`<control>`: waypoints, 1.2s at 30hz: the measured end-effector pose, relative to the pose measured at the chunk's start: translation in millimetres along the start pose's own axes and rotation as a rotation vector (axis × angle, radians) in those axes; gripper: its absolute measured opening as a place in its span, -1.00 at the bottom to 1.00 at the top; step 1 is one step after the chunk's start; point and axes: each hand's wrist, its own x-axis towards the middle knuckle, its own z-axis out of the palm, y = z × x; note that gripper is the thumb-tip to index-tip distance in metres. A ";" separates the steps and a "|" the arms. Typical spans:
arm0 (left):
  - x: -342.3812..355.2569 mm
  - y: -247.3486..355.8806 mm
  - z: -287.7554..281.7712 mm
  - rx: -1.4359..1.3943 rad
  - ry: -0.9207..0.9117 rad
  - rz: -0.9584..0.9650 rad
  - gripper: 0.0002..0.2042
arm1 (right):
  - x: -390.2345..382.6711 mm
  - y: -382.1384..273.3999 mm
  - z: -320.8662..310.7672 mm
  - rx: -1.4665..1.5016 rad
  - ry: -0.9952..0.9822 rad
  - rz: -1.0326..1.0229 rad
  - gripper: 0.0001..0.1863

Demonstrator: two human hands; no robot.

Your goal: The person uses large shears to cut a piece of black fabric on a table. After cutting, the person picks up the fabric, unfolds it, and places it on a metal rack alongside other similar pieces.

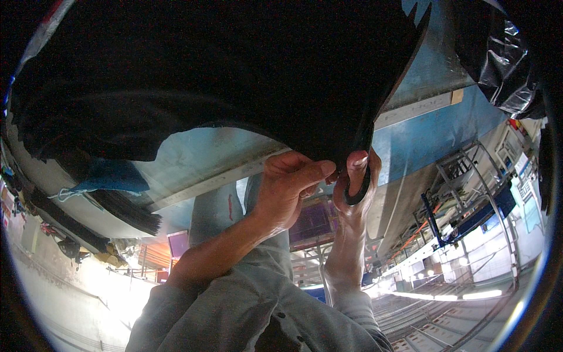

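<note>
A large black sheet of soft material (211,70), leather or fabric I cannot tell, spreads over the table and hangs toward me. My left hand (284,188) pinches its near edge between thumb and fingers. Just to the right, my right hand (346,208) is closed around a pair of scissors (366,190), its thumb through a dark handle loop. The blades blend into the black material, so how far apart they stand is hidden. Both hands are close together at the sheet's lower right corner.
The blue tabletop (451,138) carries a pale metal strip (416,111). At left lie a blue face mask (117,176) with white strings and a stack of dark sheets (129,212). A shiny black plastic bag (507,76) sits far right, above a metal rack (475,199).
</note>
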 end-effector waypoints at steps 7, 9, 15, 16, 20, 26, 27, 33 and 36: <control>0.4 -0.2 -0.3 -0.017 -0.011 0.017 -0.93 | 2.1 -7.7 15.2 -0.142 0.199 0.054 -0.35; 0.5 -0.4 -0.7 -0.021 -0.009 0.017 -0.93 | 1.8 -6.9 14.9 -0.106 0.207 0.096 -0.35; 0.7 -2.3 -1.2 -0.031 -0.007 0.029 -0.93 | 3.6 -16.3 22.5 -0.194 0.232 0.036 -0.34; 1.0 -2.5 -1.7 -0.043 -0.009 0.027 -0.93 | 3.0 -15.4 22.7 -0.184 0.238 0.042 -0.34; 1.0 -0.6 0.8 -0.043 -0.002 0.014 -0.94 | 4.0 -15.4 17.9 -0.042 0.222 0.186 -0.36; 1.2 -2.2 2.1 -0.031 0.042 0.011 -0.94 | 4.1 -13.3 17.0 -0.017 0.216 0.169 -0.39; 1.2 -2.0 1.8 -0.034 0.033 0.009 -0.94 | 4.0 -13.0 16.7 -0.021 0.215 0.165 -0.39; 1.7 -4.4 -0.8 -0.043 0.009 0.030 -0.95 | 1.5 -11.4 14.4 0.112 0.211 0.224 -0.41; 1.7 -5.7 -3.6 -0.043 -0.001 0.032 -0.95 | -0.7 -10.4 19.8 0.120 0.260 0.146 -0.42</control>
